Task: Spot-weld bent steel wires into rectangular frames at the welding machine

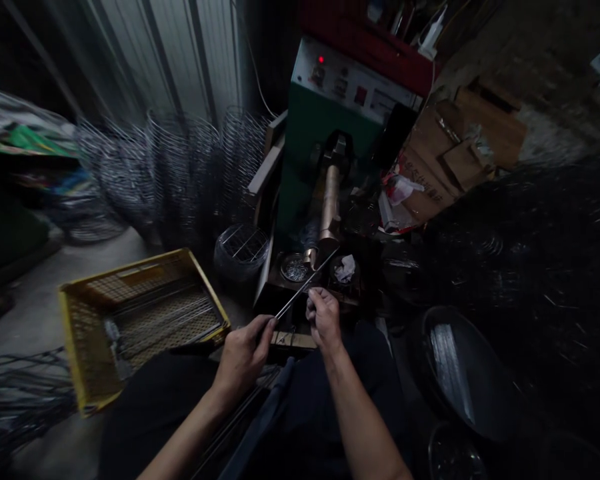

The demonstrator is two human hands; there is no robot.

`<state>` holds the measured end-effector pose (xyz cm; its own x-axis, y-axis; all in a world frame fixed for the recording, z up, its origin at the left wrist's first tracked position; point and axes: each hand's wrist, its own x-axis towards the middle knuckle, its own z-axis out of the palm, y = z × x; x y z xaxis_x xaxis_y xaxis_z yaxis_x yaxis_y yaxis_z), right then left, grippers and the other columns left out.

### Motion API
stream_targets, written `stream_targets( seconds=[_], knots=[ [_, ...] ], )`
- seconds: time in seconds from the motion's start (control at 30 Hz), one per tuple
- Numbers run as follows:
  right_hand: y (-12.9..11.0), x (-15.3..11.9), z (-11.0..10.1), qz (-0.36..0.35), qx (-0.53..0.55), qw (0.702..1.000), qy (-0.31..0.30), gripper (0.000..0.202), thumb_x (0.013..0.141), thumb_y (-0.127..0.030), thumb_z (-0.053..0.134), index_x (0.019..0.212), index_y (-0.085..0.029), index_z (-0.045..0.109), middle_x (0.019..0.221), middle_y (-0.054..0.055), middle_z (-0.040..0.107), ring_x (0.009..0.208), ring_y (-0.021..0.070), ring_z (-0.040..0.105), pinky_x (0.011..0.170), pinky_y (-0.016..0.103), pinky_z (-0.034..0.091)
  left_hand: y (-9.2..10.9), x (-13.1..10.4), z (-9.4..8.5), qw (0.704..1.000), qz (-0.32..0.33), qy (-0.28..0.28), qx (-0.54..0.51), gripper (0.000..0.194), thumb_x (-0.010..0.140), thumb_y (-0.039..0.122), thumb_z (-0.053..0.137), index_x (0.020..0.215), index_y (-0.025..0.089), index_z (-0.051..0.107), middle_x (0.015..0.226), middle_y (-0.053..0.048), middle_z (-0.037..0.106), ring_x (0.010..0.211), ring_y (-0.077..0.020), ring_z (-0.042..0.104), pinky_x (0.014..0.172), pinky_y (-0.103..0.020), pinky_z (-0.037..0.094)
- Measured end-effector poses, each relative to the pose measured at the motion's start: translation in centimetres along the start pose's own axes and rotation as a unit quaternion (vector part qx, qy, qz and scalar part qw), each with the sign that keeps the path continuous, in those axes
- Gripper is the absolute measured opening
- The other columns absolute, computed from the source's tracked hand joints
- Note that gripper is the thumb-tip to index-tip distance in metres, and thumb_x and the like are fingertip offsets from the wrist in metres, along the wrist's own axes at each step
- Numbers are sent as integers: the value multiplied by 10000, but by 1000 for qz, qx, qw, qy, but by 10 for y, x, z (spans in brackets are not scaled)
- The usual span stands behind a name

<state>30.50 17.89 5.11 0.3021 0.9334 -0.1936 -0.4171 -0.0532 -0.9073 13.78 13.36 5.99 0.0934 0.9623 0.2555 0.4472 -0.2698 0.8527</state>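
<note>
My left hand [246,352] is closed on the near end of a thin metal rod [300,291]. The rod slants up to the right, its far end by the copper electrode arms [330,207] of a green spot-welding machine [300,143]. Just right of the rod, my right hand [325,319] is closed, thumb against the fingers; whatever it pinches is too small to make out. Beneath the electrodes sits a round dish of small metal pieces [295,268]. A crumpled white paper or cloth [345,269] lies right of the electrode tip.
A yellow plastic crate [70,347] with metal rods stands at left. Behind it are stacks of wire rings [180,173] and a round wire grid [241,247]. At right, a dark basin [485,373] holds a bundle of metal rods [450,367]; cardboard boxes [425,167] lie behind.
</note>
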Motion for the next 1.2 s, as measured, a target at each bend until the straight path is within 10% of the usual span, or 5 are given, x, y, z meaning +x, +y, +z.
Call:
stream_targets(
  seconds=[1.2],
  knots=[
    [-20,29,-2,1,24,999,-27,295,626,-374,783,723,-163,602,513,-82,473,403,25,300,362,148,195,13,30,12,1000,14,-13,11,323,951,388,474,864,160,687,595,20,583,496,-104,504,531,-215,341]
  ],
)
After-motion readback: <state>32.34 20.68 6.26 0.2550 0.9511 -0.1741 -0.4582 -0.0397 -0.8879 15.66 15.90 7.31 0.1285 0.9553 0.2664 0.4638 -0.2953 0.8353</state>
